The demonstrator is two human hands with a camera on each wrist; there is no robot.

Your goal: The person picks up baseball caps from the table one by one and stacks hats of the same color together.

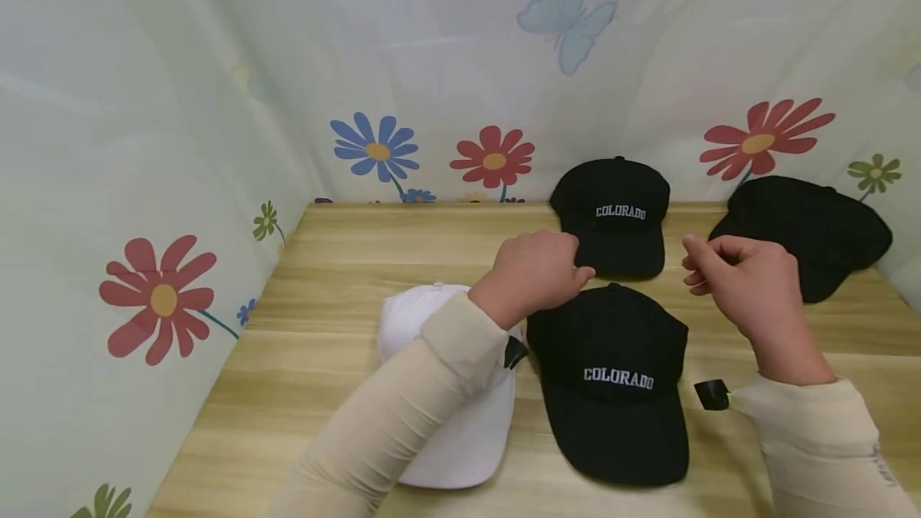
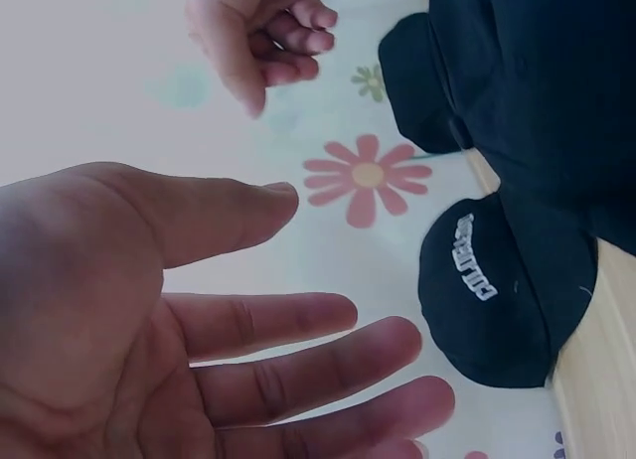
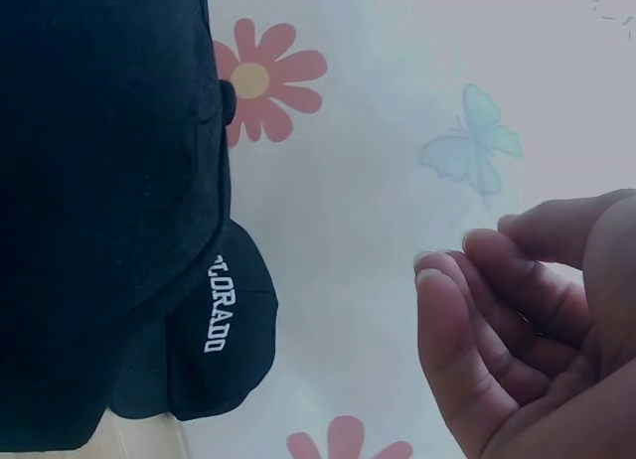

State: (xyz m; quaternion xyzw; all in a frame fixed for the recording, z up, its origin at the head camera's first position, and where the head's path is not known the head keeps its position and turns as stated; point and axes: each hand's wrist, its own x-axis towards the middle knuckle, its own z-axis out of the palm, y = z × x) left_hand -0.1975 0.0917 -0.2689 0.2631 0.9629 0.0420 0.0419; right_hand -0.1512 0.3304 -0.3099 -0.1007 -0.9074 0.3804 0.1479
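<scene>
My left hand [image 1: 536, 272] is above the crown of the near black baseball cap [image 1: 612, 342], which bears white COLORADO lettering. In the left wrist view its fingers [image 2: 318, 375] are extended, with nothing held. My right hand [image 1: 755, 286] hovers to the right of that cap, its fingers loosely bent and holding nothing. A second black COLORADO cap [image 1: 612, 182] sits behind, against the back wall. Another black cap [image 1: 806, 222] lies at the back right, partly behind my right hand. The white cap [image 1: 460, 446] at left is partly covered by my left sleeve.
The caps lie on a wood-grain tabletop [image 1: 338, 262]. A pale sheet [image 1: 432, 38] printed with flowers and a butterfly encloses the left, back and right sides. Small black pieces [image 1: 712, 395] stick out from both sleeve cuffs.
</scene>
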